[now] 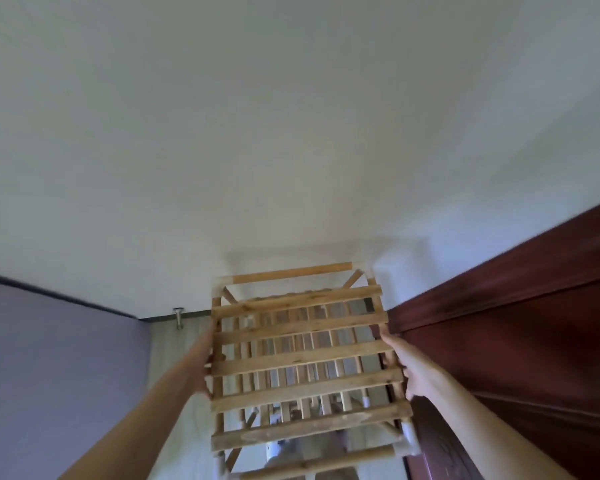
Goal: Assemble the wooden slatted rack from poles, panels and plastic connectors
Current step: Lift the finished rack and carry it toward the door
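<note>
While the left hand grips one side pole, the rack hangs raised in front of the wall between both arms, and the right hand grips the opposite pole. With slatted panels, poles and white connectors joined, assembly looks nearly complete.

Rack — bare matt wood, rough-grained slats; connectors smooth white plastic; door — glossy dark wood.
</note>
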`<state>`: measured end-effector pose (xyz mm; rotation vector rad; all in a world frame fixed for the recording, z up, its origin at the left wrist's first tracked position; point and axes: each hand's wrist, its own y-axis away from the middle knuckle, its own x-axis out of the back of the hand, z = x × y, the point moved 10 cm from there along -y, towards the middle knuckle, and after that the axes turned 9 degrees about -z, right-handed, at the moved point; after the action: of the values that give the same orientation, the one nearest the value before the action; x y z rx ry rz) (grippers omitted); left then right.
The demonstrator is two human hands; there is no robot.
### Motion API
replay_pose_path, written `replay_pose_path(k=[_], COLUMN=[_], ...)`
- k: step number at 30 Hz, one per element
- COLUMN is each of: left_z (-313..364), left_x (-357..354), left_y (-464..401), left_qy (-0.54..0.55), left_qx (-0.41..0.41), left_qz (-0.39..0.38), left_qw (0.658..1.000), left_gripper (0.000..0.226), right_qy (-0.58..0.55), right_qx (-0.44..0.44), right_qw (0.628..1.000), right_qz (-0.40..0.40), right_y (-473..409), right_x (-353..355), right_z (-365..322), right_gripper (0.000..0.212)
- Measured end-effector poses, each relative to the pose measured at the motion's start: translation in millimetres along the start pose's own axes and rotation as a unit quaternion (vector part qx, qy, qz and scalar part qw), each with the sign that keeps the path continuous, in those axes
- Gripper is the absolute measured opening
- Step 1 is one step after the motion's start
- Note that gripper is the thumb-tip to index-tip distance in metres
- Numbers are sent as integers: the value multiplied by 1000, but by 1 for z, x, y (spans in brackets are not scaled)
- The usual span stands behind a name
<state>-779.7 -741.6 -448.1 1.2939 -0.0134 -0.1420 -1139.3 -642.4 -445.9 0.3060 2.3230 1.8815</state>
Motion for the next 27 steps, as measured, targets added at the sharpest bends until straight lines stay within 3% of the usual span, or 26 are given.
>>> replay_pose_path(k=[4,7,11,16,19,22,27], left_z=[6,11,22,26,29,45,107], left_x=[-4,-6,-3,0,-10,-22,-58], left_y=[-49,-80,-108,-113,-99,-69,35], left_qy=[22,15,5,-2,-33,-102,-227], left_qx=[5,8,-2,-21,-41,-76,-193], left_qz=[16,19,35,70,77,84,75], left_qw=[1000,1000,999,997,996,988,952], left_gripper=[60,58,46,36,41,42,30], right_qy=[-1,-5,-19,-30,-31,42,129], right_qx=[-14,-14,8,22,27,48,174], right_qw=[1000,1000,1000,999,998,997,976], right_qz=[-21,-12,-13,-31,-44,-37,-29], right_y=[-50,-85,-117,-116,-103,-76,25], right_x=[3,9,12,8,2,-4,-26], right_z=[-16,-20,-29,-40,-43,-61,-129], right_gripper=[88,77,45,35,41,55,34])
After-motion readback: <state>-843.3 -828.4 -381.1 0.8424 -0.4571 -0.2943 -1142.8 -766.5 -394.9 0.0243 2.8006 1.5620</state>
